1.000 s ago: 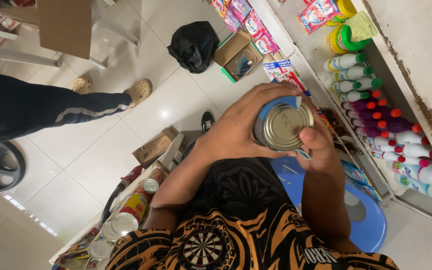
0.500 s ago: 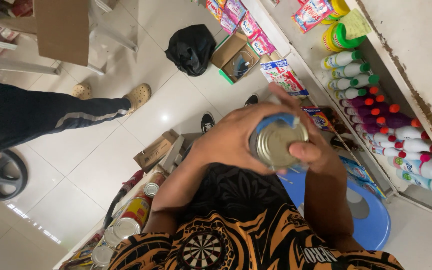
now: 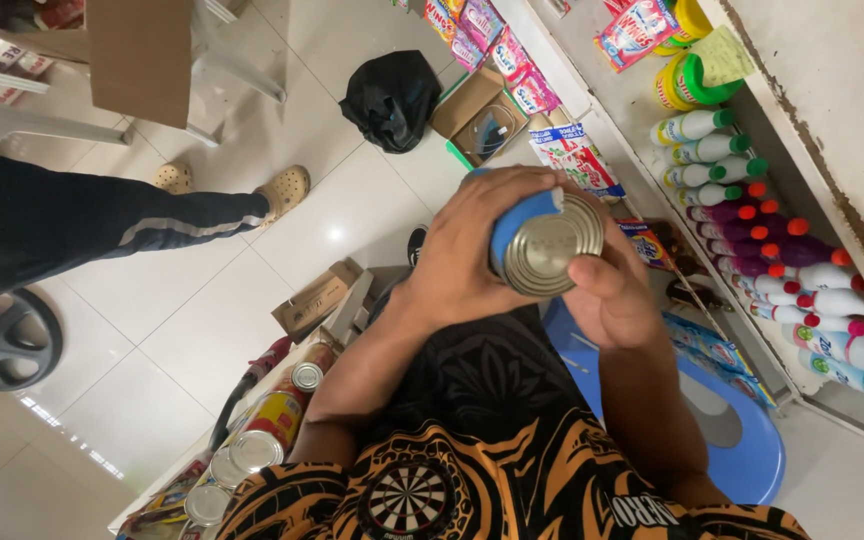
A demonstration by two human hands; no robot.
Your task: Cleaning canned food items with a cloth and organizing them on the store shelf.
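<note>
Head view, looking down, left to right: at the far left a dark wheel (image 3: 2, 345) lies on the white tiled floor (image 3: 202, 320); above it stretches another person's leg in dark trousers (image 3: 72, 225), ending in a tan clog (image 3: 285, 190); a plastic chair (image 3: 102, 80) carrying a sheet of cardboard stands behind. At lower left a row of tins (image 3: 262, 435) lies on a low ledge, well apart from the hands; a small cardboard box (image 3: 317, 298) sits just above them. At centre the left hand (image 3: 472, 260) is wrapped around the side of a blue-labelled tin can (image 3: 537, 240), fingers closed over its far wall; the right hand (image 3: 607, 300) closes on the near edge, thumb laid across the metal end. The can is held in the air, end toward the camera, above the person's lap and a blue stool (image 3: 742, 440). The metal end appears sealed and unmarked, so the handling seems to be at the stage of turning or inspecting; nothing shows it set down or shelved. Behind the hands lie a black bag (image 3: 392, 95) and an open box (image 3: 482, 125); at right a shelf (image 3: 782, 300) holds rows of bottles (image 3: 782, 240) with coloured caps; these crowd the space beside the can.
</note>
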